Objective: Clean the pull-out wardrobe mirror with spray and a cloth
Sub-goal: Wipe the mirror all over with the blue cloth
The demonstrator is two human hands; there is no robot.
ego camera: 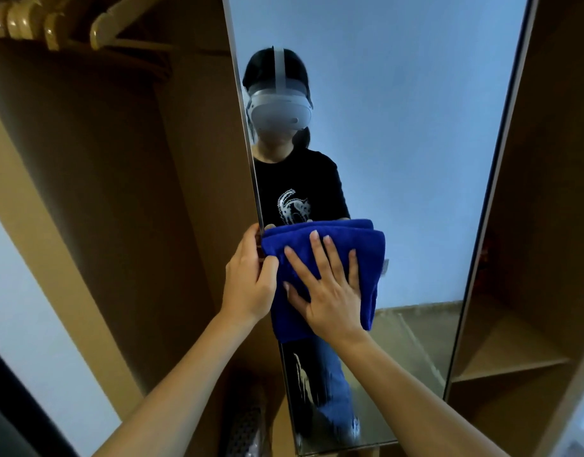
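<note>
A tall pull-out mirror (pixel 416 159) stands upright between wardrobe compartments, and I see a person reflected in it. A folded blue cloth (pixel 366 255) lies flat against the glass near its left edge. My right hand (pixel 326 288) presses on the cloth with fingers spread. My left hand (pixel 251 282) grips the mirror's left edge, its thumb touching the cloth's side. Streaks of wet spray (pixel 302 374) run down the glass below the cloth. No spray bottle is in view.
Several wooden hangers (pixel 53 24) hang on a rail at the top left. The open wardrobe bay (pixel 119 192) lies left of the mirror, and a wooden shelf (pixel 508 354) sits to the right. A perforated dark object (pixel 247 427) stands low by the mirror's base.
</note>
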